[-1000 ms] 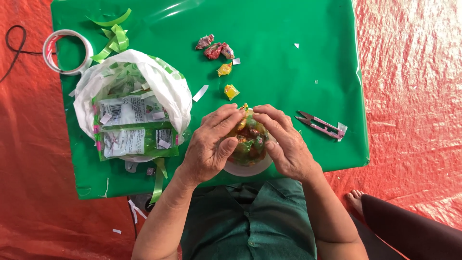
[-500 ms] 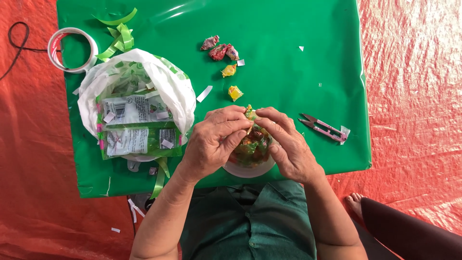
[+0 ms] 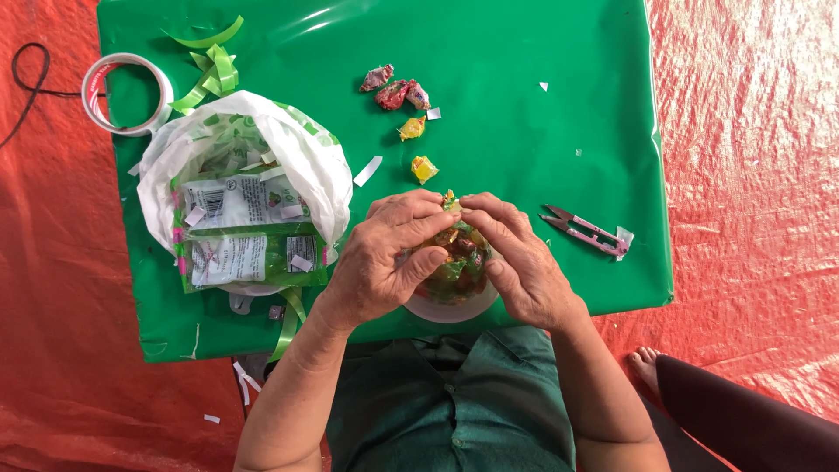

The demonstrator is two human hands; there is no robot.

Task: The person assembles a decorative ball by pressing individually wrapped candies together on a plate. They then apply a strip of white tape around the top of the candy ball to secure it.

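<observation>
My left hand (image 3: 384,258) and my right hand (image 3: 516,258) cup a clear bundle of wrapped candies (image 3: 454,262) between them, fingertips pinching together at its top. The bundle sits over a white round dish (image 3: 450,308) at the near edge of the green table (image 3: 524,52). Several loose candies lie just beyond my hands: a yellow one (image 3: 424,168), another yellow one (image 3: 412,128) and red ones (image 3: 395,89).
A white plastic bag (image 3: 297,153) holding green packets (image 3: 249,258) sits left of my hands. Pink thread snips (image 3: 587,231) lie to the right. A tape roll (image 3: 127,92) and green ribbon strips (image 3: 210,70) lie far left. Red tarp (image 3: 752,175) surrounds the table; another person's foot (image 3: 645,363) is at lower right.
My fingertips have closed in tighter over the top of the candy bundle. The view has shifted slightly; nothing else on the table moved.
</observation>
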